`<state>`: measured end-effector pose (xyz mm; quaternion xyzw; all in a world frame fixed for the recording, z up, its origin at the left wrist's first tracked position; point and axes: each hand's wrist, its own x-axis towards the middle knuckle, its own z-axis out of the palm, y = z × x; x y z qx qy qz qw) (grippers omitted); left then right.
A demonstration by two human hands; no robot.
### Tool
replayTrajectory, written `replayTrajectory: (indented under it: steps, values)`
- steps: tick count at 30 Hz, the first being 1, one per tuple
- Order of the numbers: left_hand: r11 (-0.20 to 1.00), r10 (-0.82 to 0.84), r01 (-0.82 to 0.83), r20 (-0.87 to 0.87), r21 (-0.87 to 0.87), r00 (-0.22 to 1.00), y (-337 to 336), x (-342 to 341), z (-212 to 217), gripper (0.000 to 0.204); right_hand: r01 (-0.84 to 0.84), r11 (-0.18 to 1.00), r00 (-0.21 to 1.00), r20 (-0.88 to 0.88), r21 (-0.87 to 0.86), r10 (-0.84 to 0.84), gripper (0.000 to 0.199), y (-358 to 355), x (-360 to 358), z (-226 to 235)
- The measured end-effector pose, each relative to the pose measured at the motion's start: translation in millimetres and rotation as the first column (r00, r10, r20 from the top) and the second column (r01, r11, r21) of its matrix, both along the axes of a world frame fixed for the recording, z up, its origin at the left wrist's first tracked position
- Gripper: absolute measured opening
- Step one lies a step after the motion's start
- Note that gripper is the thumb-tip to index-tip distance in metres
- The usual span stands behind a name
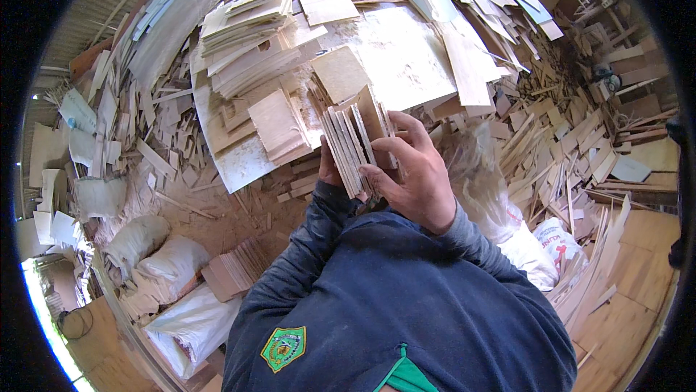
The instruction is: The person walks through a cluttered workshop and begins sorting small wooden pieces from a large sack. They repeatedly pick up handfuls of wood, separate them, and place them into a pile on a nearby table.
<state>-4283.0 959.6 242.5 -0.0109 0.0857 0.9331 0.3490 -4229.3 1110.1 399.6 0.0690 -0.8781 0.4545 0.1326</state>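
Note:
Close to my body, several small rectangular plywood pieces (342, 144) are held on edge as one bundle between my two hands. My left hand (330, 167) grips the bundle from its left side and is partly hidden behind it. On the right side, my right hand (417, 171) has its thumb and fingers bent around the pieces, with a gap showing between some of them. Just beyond the bundle, a square plywood piece (341, 73) lies on the worktable (250, 171). A short stack of similar pieces (279, 125) sits to its left.
Taller stacks of plywood offcuts (246, 29) stand farther back on the table. Scrap wood (536, 153) covers the floor at right. White sacks (170, 265) lie at lower left beside a row of wood pieces (235, 270); another sack (558, 243) is at right.

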Motion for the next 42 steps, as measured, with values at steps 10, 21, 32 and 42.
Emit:
replayTrajectory:
  steps: [10, 21, 32, 42]
  values:
    - [0.990, 0.004, -0.007, 0.018, 0.139, 1.000, -8.2, 2.2, -9.4, 0.082, -0.034, 0.999, 0.999, 0.016, 0.017, 0.034, 0.031, -6.0, 4.3, 0.4]
    - [0.940, 0.001, -0.002, 0.004, 0.343, 1.000, -10.0, 12.5, 17.8, 0.085, -0.043, 0.998, 0.998, 0.049, 0.046, 0.041, 0.041, -15.1, 8.2, 1.6]
    - [0.992, 0.069, -0.064, -0.047, 0.105, 0.996, -10.6, 14.5, 15.7, 0.079, -0.057, 0.997, 0.998, 0.029, 0.052, 0.055, 0.040, -13.9, 9.7, 1.5]
    - [0.994, 0.103, -0.104, -0.066, -0.019, 0.993, -6.3, 14.0, 17.1, 0.083, -0.061, 0.995, 0.998, 0.021, 0.076, 0.060, 0.040, -9.9, 9.7, 1.5]
